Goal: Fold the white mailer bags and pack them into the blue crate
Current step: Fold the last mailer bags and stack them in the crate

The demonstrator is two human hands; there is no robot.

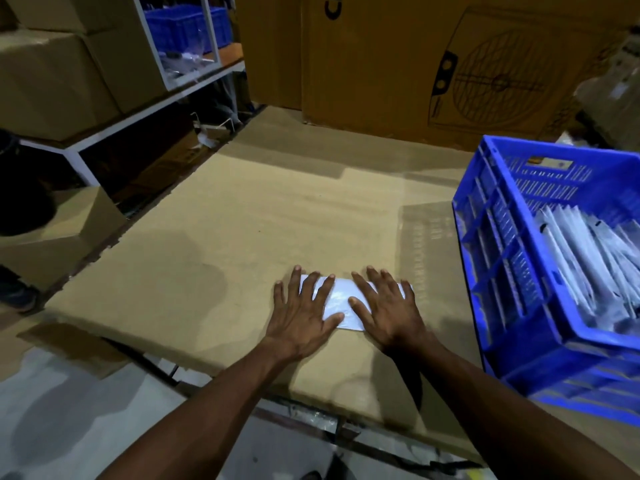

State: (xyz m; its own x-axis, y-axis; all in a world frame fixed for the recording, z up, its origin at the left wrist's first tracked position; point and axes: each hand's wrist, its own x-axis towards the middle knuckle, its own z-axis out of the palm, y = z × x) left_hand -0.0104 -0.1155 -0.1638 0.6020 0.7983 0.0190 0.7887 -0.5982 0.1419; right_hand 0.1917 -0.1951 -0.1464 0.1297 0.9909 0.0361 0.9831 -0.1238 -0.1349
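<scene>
both hands lie flat with fingers spread on the folded white mailer bag [341,299], left hand [304,311] on its left end, right hand [388,308] on its right. bag's long side runs left to right. blue crate [502,271], with bags inside, sits to the right, nearer the right hand. big box [381,46] behind shows letters, cut off, unreadable.

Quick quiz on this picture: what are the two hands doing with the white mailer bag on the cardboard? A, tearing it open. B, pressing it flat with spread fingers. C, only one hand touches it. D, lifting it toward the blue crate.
B: the left hand and right hand both lie flat, fingers spread, on the white mailer bag, which rests on the cardboard sheet, left of the blue crate.
</scene>
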